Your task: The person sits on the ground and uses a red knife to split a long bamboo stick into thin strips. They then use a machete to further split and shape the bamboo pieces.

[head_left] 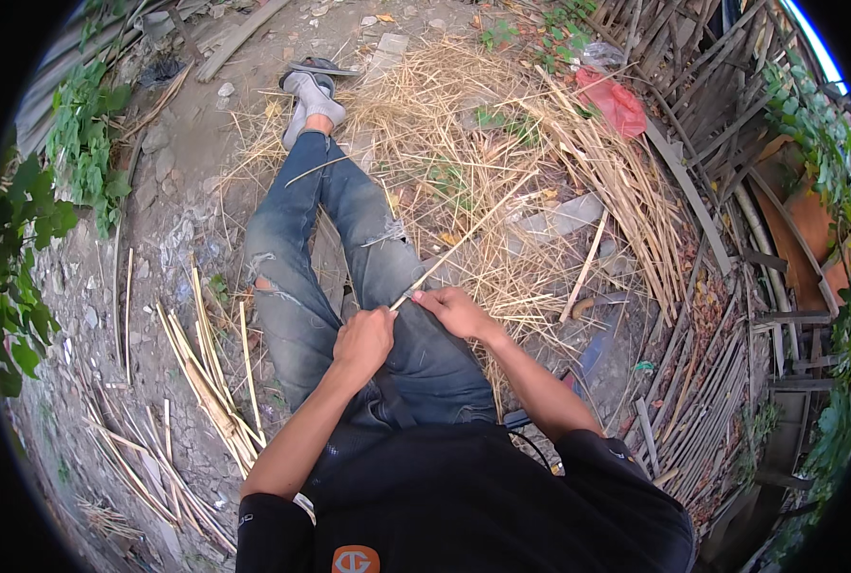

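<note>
My left hand (366, 336) is closed in a fist over my thighs, gripping the near end of a thin pale bamboo strip (468, 234). Just to its right, my right hand (451, 310) pinches the same strip with the thumb laid along it. From my hands the strip slants away to the far right, above the straw-like litter. Whatever else the curled fingers may hold is hidden. Beneath both hands are my ripped blue jeans (297, 224), legs stretched out and crossed at the ankles.
Pale shavings (435, 115) cover the ground right of my legs. Long split strips (616, 201) lie beyond them, beside a red plastic bag (612, 100). Another bundle of strips (211, 382) lies at my left. Stacked sticks (693, 382) and a wooden fence (702, 86) line the right.
</note>
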`<action>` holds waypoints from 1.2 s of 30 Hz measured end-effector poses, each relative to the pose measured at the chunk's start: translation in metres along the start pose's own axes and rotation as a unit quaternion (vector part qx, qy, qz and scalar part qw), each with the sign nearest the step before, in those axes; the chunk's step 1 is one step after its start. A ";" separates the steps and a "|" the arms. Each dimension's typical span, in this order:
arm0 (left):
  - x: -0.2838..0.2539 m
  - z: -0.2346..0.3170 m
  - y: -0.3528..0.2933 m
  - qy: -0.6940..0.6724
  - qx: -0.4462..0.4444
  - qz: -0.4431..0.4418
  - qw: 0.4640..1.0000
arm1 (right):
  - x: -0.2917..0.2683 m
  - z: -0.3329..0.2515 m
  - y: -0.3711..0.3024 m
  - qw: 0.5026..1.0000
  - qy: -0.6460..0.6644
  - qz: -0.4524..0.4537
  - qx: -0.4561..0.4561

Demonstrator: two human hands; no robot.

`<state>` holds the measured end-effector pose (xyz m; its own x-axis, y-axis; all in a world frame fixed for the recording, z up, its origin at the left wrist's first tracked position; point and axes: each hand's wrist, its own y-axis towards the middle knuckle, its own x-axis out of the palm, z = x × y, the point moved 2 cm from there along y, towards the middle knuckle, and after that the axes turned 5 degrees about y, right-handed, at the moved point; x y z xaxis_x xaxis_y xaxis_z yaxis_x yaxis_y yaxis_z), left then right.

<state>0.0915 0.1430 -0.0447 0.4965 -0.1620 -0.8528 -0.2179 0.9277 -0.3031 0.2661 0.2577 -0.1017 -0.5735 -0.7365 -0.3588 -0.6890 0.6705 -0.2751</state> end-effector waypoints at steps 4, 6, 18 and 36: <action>-0.004 -0.006 -0.007 -0.009 -0.011 -0.004 1.000 | -0.022 0.003 -0.009 0.923 0.349 -0.045 0.157; -0.006 -0.005 -0.012 -0.008 -0.009 0.002 1.000 | -0.025 -0.007 -0.009 0.938 0.325 0.059 0.105; -0.003 -0.004 -0.013 0.043 0.012 0.031 0.999 | -0.029 -0.016 0.007 0.958 0.125 0.256 0.022; 0.004 -0.005 -0.012 0.089 0.028 0.044 0.995 | -0.013 -0.031 0.011 0.989 -0.070 0.127 -0.009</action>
<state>0.0916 0.1298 -0.0462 0.3198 -0.1312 -0.9384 -0.2036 0.9577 -0.2033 0.2516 0.2719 -0.0724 -0.6624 -0.5240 -0.5354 -0.5389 0.8297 -0.1453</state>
